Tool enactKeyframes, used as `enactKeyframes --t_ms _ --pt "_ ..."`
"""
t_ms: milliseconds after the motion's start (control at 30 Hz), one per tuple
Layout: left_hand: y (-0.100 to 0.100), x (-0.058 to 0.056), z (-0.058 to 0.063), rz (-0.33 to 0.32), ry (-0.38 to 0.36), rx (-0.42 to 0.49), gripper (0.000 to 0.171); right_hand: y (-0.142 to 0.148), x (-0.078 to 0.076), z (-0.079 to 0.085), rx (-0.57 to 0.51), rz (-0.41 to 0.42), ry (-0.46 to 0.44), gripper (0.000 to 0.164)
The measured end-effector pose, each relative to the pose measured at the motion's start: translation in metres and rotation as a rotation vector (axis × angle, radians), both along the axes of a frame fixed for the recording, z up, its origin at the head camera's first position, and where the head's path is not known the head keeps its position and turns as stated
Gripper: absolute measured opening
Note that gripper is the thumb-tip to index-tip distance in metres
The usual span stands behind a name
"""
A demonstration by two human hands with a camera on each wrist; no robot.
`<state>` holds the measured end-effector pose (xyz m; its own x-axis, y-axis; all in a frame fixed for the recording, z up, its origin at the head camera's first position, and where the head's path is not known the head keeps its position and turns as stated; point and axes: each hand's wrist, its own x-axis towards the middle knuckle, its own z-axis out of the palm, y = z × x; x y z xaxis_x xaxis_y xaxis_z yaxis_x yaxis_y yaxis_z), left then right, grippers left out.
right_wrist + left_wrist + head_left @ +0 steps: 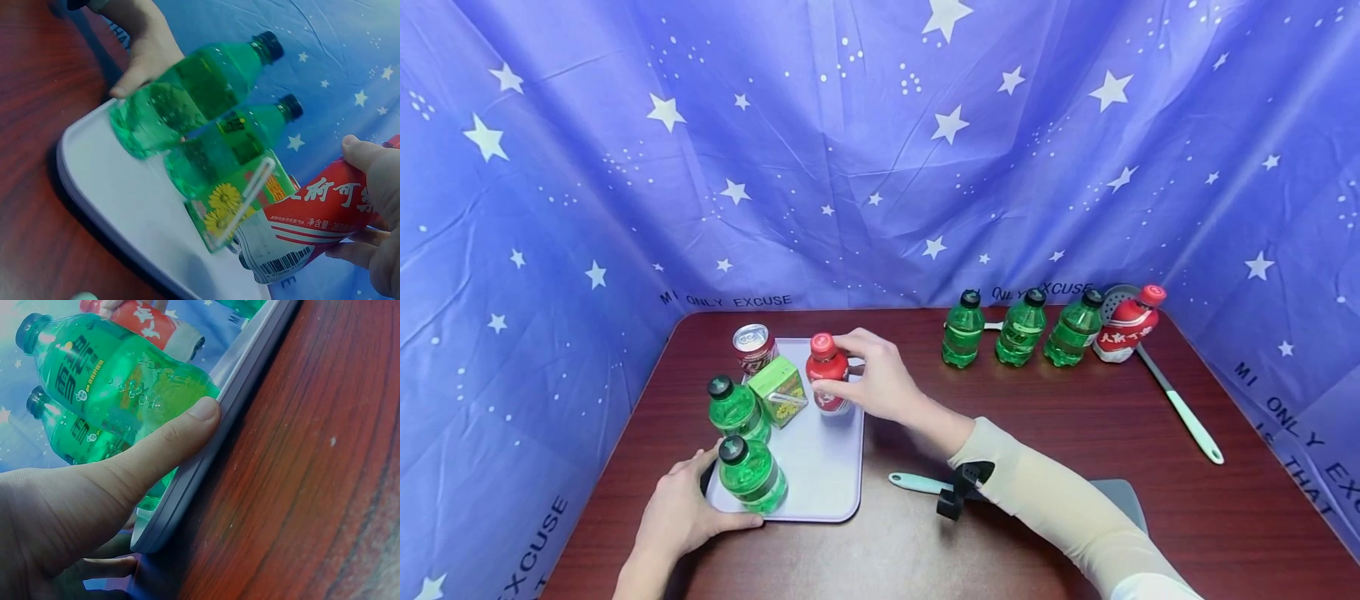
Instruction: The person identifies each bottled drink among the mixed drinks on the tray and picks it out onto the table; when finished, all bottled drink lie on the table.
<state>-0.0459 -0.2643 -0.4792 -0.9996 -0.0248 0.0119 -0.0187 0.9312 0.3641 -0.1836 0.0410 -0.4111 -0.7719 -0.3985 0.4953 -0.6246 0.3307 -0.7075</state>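
Note:
My right hand (pixel 883 379) grips a red-capped soda bottle (pixel 827 369) with a red label, thumb on the near side and fingers behind. The bottle is upright over the far right part of the white tray (pixel 822 471). At the tray's near left corner, my left hand (pixel 676 507) holds the rim, its thumb (pixel 181 434) along the near edge beside a green soda bottle (pixel 752 477). A second green bottle (pixel 737 410) stands just behind. Next to that is a green drink carton (pixel 240 203) with flowers and a wrapped straw. A dark red can (pixel 754 348) stands at the tray's far left.
Three green bottles (pixel 1021 332) and another red bottle (pixel 1126 327) stand in a row at the back right. Behind them lies a slotted utensil with a pale green handle (pixel 1191 427). A grey-ended utensil with a pale handle (pixel 919 482) lies under my right forearm. Starry curtains surround the table.

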Motion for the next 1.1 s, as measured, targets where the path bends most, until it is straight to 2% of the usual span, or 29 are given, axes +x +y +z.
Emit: enactKeyframes --t_ms 300,500,1100 --pt "0.0 0.001 0.001 0.009 -0.009 -0.005 0.14 0.027 -0.012 0.006 -0.026 -0.053 -0.039 0.055" --pt "0.0 0.001 0.002 0.01 -0.014 -0.005 0.14 0.047 -0.018 0.006 0.016 -0.122 -0.017 0.055" --pt "0.0 0.001 0.002 0.01 -0.02 0.002 0.14 0.095 -0.026 0.004 0.086 -0.246 0.018 0.056"
